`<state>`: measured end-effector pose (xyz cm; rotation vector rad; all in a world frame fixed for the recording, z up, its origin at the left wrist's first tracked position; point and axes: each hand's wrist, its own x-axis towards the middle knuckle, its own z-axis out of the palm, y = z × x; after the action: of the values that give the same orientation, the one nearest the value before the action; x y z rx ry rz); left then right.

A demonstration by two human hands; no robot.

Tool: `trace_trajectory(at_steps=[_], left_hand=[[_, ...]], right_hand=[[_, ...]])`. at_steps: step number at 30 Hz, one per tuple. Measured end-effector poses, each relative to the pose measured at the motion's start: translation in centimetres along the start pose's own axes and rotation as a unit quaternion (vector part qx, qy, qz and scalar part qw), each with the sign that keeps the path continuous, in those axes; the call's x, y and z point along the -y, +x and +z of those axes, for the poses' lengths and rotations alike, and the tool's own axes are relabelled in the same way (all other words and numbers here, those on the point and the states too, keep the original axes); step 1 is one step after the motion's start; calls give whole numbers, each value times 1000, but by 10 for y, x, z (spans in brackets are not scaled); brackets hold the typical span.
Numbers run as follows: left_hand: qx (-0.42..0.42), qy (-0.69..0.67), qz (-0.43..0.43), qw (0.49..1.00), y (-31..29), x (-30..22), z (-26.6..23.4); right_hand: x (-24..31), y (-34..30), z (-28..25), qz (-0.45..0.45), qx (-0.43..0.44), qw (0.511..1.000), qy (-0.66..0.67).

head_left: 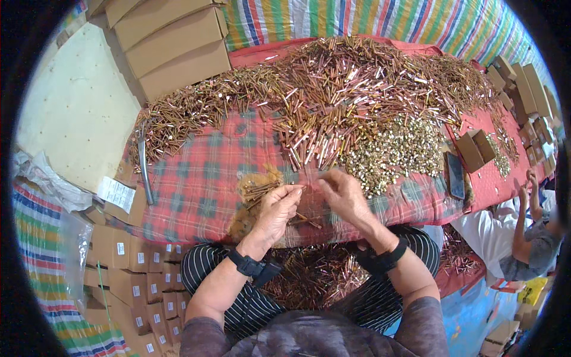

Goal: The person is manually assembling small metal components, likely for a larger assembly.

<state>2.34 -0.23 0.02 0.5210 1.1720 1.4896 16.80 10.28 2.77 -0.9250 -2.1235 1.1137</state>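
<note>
My left hand (277, 210) is closed in a pinch over the near part of the red plaid cloth (208, 169). A tiny reddish tip shows at its fingertips, too small to name. Close on its right, my right hand (346, 196) has its fingers bent together; what they hold, if anything, cannot be made out. Beside and under my left hand, thin copper-coloured rods (257, 189) lie on a worn tan patch (239, 223). A broad heap of such rods (333, 89) spreads beyond both hands. Small gold-coloured pieces (389, 157) are piled to the right of it.
A curved metal bar (143, 163) lies at the left. Cardboard boxes (169, 44) stand at the back left, with labelled ones (128, 256) stacked lower left. A dark phone-like slab (455, 176) and an open small box (474, 150) sit right. Another person (526, 232) works at the far right.
</note>
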Motion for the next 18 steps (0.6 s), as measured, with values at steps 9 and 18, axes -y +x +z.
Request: trace_trajectory(at_steps=[9, 18], left_hand=[[-29, -71, -33, 997, 4, -1, 1], [-9, -51, -22, 998, 4, 1, 1]], right_hand=[[-46, -6, -22, -17, 89, 891, -444], [-44, -3, -10, -99, -7, 919, -382]])
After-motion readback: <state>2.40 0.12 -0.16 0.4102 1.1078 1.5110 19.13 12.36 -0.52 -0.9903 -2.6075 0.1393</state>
